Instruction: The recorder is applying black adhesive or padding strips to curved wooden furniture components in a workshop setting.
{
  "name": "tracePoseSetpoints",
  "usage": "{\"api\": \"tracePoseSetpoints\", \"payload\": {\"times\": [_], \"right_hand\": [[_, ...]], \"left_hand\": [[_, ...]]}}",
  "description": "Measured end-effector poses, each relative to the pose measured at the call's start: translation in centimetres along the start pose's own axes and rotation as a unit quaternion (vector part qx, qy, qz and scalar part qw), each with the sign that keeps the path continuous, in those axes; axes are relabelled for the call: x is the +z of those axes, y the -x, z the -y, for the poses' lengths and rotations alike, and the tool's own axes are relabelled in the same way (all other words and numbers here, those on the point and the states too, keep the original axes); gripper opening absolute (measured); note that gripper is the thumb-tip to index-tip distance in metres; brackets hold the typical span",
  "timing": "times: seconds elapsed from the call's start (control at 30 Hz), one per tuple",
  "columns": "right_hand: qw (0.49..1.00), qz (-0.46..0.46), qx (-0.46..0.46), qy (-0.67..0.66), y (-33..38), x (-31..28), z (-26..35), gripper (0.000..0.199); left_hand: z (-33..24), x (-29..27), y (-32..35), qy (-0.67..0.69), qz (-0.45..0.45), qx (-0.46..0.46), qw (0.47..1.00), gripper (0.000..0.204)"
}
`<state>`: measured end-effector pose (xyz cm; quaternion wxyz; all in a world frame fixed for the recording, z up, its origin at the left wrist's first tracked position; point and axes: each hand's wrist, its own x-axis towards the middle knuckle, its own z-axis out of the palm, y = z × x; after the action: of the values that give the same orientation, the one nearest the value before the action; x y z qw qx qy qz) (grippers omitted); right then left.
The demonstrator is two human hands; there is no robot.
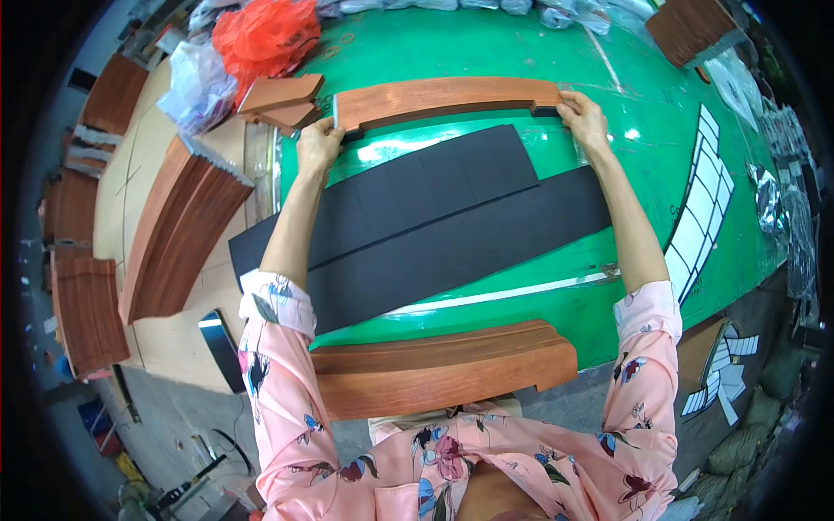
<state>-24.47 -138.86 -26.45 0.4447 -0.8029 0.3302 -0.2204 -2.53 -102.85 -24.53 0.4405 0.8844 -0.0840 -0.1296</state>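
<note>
A long wood-coloured board [447,97], with black pieces showing under both ends of its near edge, spans the far side of the green table. At its left end, my left hand [320,149] closes its fingers on the edge. My right hand [584,122] grips the other end, thumb and fingers around the corner. Below it lie dark foam sheets [434,178], partly overlapping and marked with cut lines; my left forearm covers part of them. Close to my body is another wood-coloured board [443,369], notched at its right end.
Stacked curved boards [187,230] stand on the tan surface at left, near a phone [222,347]. Red [265,39] and white [198,85] plastic bags sit far left beside short wood pieces [282,100]. White-backed sticker pieces [704,204] lie on the green tabletop [643,156] at right.
</note>
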Motion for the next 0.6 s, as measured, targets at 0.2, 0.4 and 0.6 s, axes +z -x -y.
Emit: {"api": "tracePoseSetpoints", "payload": {"times": [0.2, 0.4, 0.6], "right_hand": [[0.997, 0.073, 0.004, -0.017, 0.3, -1.5, -0.5, 0.04], [0.995, 0.084, -0.041, -0.029, 2.7, -7.3, 3.2, 0.04], [0.988, 0.116, -0.083, -0.053, 11.8, -8.1, 11.7, 0.025]], "left_hand": [[-0.1, -1.2, 1.3, -0.034, 0.098, 0.015, 0.994, 0.039], [-3.6, -13.5, 11.1, -0.152, 0.197, 0.191, 0.949, 0.042], [0.3, -23.2, 25.3, -0.111, 0.094, 0.164, 0.976, 0.031]]}}
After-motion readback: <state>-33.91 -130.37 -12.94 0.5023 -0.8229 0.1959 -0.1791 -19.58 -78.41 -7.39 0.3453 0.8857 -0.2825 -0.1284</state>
